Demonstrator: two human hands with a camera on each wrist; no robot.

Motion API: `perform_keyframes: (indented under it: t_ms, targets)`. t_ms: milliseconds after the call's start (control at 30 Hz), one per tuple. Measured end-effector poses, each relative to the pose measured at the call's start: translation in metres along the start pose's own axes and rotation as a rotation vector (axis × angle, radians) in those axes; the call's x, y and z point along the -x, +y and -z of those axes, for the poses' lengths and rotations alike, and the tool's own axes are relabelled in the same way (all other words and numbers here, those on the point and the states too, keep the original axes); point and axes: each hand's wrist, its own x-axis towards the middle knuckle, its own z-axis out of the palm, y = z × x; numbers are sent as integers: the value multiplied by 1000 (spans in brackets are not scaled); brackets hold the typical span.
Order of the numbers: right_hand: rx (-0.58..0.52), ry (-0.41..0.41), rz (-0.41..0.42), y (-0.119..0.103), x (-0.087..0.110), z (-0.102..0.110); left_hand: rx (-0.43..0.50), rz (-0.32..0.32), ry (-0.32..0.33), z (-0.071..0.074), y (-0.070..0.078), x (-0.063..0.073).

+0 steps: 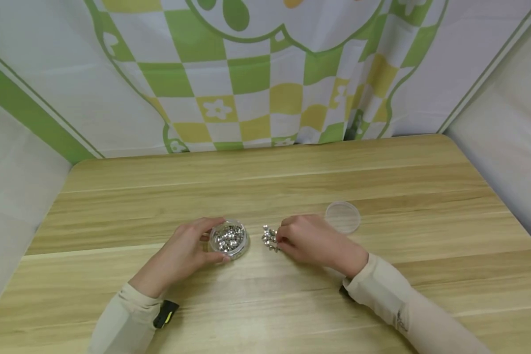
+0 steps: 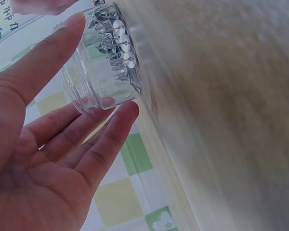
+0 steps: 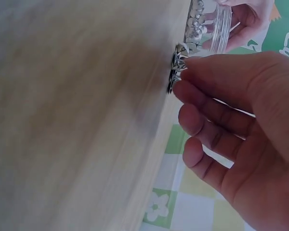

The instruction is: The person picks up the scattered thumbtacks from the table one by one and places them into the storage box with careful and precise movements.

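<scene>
My left hand [image 1: 183,250] holds a small round clear plastic jar [image 1: 241,252], thumb on the near side and fingers on the far side. Silver thumbtacks [image 1: 229,238] lie inside; the left wrist view shows their flat heads and pins through the jar wall [image 2: 106,89]. Just right of the jar, a small pile of loose thumbtacks [image 1: 267,237] sits on the table. My right hand [image 1: 309,241] is at the pile's right side, its thumb and index finger pinching at the tacks [image 3: 175,72]. Its other fingers are curled, and the fingertips partly hide the pile in the head view.
A clear round lid [image 1: 342,217] lies flat on the wooden table [image 1: 265,182], beyond my right wrist. Behind the table's far edge hangs a green, yellow and white checked curtain [image 1: 248,73].
</scene>
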Motion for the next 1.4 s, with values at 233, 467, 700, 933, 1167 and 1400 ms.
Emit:
perform_keyframes:
  t_ms: [233,467,700,933,1167,1400]
  targets:
    - [19,-32,-18,-1,-1,-4,-7,-3,0,0,0,1]
    - [39,-12,-23,-2,-1,-3,-10,2,-3,1,0,2]
    - [47,23,-29,-3,-4,4,-4,-7,3,1,0,2]
    - [36,109,23,-19,-31,13,8,5,-11,2,0,0]
    - [33,121,70,-37,-65,4,8,-1,-20,3,-1,0]
    - [39,152,68,-44,-74,-3,32,-13,-29,3,-1,-1]
